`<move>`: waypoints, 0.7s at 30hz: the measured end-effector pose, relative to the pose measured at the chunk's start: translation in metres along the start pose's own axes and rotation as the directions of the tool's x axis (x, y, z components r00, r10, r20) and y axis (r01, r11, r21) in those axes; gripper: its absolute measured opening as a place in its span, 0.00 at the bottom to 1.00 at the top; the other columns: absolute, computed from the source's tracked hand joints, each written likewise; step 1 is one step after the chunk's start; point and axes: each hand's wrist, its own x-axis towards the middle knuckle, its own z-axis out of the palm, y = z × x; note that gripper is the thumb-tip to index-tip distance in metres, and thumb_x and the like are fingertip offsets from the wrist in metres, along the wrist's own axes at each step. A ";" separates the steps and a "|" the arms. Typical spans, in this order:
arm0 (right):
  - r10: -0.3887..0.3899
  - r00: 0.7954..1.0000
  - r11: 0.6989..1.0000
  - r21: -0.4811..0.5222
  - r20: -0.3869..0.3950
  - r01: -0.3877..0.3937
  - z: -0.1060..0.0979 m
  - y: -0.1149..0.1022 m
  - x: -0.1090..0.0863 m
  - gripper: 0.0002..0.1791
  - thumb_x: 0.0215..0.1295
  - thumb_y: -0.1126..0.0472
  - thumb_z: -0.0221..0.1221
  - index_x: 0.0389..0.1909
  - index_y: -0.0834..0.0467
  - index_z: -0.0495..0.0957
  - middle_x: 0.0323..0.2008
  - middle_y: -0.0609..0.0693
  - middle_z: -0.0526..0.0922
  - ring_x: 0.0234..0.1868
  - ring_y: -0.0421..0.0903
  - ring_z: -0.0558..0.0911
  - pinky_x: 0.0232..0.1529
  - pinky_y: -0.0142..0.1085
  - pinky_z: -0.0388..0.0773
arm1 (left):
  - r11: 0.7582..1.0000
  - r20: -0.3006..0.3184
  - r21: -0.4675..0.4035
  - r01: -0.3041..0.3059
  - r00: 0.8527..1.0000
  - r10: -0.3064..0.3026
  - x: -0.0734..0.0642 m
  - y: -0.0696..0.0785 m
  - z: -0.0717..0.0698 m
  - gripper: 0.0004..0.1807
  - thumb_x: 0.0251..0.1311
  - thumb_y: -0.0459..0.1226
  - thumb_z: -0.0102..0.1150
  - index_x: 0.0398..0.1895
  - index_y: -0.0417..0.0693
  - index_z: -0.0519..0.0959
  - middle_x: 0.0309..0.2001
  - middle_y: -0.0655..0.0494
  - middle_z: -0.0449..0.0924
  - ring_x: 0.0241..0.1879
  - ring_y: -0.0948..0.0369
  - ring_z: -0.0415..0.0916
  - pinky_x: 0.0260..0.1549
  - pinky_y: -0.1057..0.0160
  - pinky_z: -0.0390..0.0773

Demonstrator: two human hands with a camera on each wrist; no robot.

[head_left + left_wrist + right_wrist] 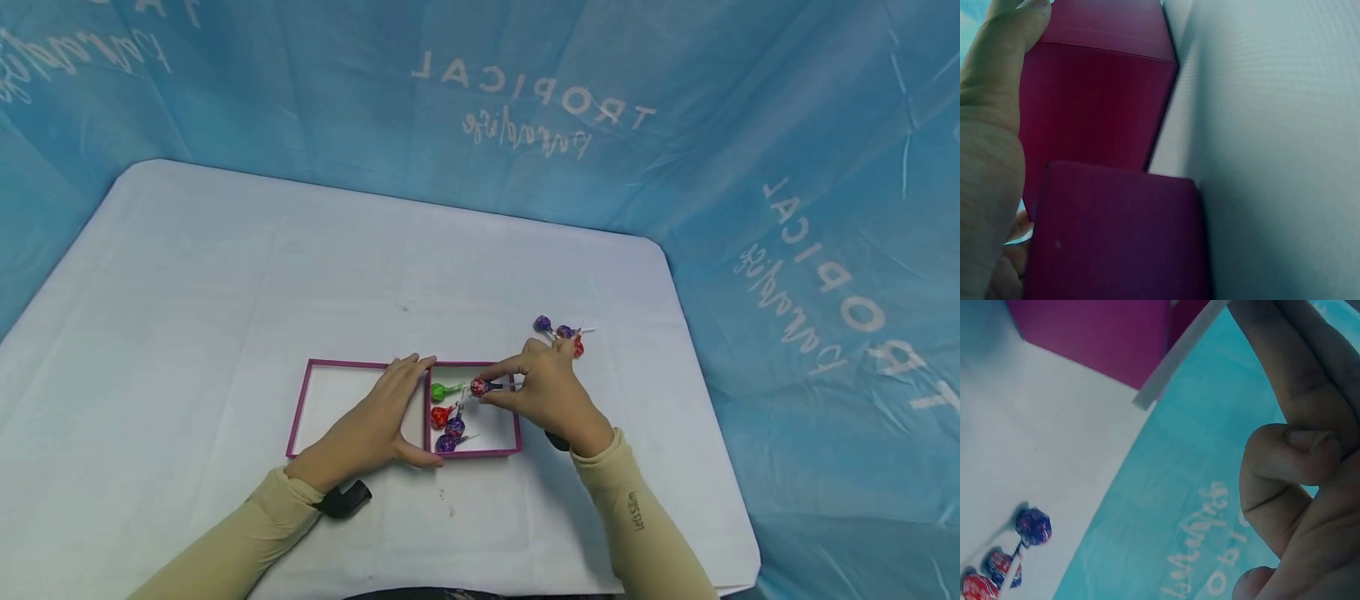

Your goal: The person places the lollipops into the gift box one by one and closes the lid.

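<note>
An open magenta box [483,455] with a pale interior stands in the head view. My left hand [367,429] holds it across the top, thumb at the near wall and fingertips at the far wall. Over its right part, my right hand [551,392] pinches a lollipop [477,386] with a red and purple wrapper, by the stick. Inside lie a green lollipop [438,392], an orange-red one [440,417] and two purple ones, [446,443] nearest the front. In the right wrist view, a white stick [1179,356] juts past the fingers.
A second open magenta tray [330,400] adjoins the box on its left, partly under my left forearm. Beyond my right hand, a few more lollipops [542,323] lie on the white tablecloth [450,267]. Blue printed cloth [337,108] hangs behind and to the right.
</note>
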 end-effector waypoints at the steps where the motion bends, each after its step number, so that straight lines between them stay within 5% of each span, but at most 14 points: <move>1: 0.001 1.000 1.000 -0.001 0.014 -0.001 0.001 -0.001 0.000 0.13 0.45 0.49 0.80 0.34 0.40 0.91 0.19 0.36 0.76 0.27 0.38 0.65 0.43 0.52 0.51 | 1.000 -0.002 0.002 -0.003 1.000 0.003 0.000 0.000 0.000 0.72 0.35 0.62 0.80 0.80 0.47 0.50 0.78 0.38 0.51 0.78 0.39 0.46 0.73 0.39 0.57; 11: -0.040 0.990 0.998 0.046 0.138 0.034 0.006 -0.013 0.001 0.13 0.42 0.50 0.81 0.32 0.40 0.91 0.21 0.30 0.80 0.27 0.37 0.64 0.41 0.46 0.51 | 1.000 -0.017 0.011 -0.024 1.000 0.024 0.000 0.000 -0.001 0.72 0.35 0.61 0.81 0.80 0.45 0.49 0.77 0.36 0.52 0.77 0.38 0.47 0.73 0.38 0.57; 21: -0.082 0.965 0.997 0.025 0.250 0.079 0.016 -0.021 -0.002 0.12 0.42 0.49 0.81 0.30 0.41 0.91 0.30 0.32 0.87 0.35 0.39 0.74 0.45 0.48 0.54 | 1.000 -0.010 0.007 -0.027 1.000 0.027 0.000 0.001 -0.001 0.72 0.35 0.60 0.81 0.80 0.44 0.49 0.77 0.35 0.52 0.77 0.38 0.46 0.74 0.39 0.57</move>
